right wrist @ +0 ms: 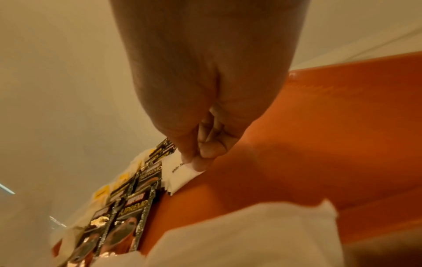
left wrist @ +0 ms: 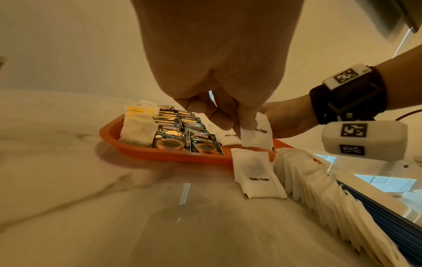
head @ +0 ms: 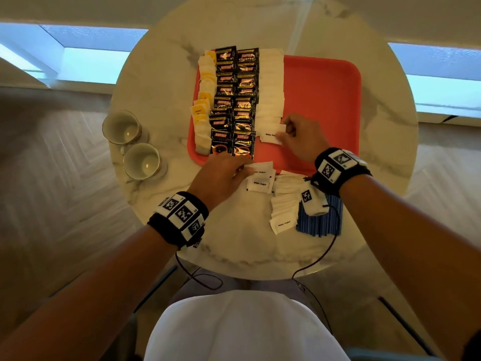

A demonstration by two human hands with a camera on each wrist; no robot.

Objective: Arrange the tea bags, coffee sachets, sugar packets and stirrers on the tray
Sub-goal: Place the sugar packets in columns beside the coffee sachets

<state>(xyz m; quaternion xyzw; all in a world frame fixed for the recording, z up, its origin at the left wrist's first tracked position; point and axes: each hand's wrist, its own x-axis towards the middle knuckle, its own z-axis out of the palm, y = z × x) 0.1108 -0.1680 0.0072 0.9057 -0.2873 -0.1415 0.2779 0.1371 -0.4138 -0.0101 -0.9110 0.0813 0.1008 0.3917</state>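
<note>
I am pinching a spare sugar packet [left wrist: 256,134] in my left hand [head: 218,175] at the tray's [head: 322,100] 6 o'clock edge, while my right hand [head: 299,138] is pinching another packet [head: 270,135], laying it at the sugar column's [head: 270,84] near end. A careless release risks skewing that row.

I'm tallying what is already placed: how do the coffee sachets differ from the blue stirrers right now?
The coffee sachets lie on the orange tray in two overlapping columns; the blue stirrers sit bundled on the table, off the tray. The sachets are black, flat, printed packets; the stirrers are thin blue sticks. Neither hand touches either: the left hand and right hand pinch sugar packets.
</note>
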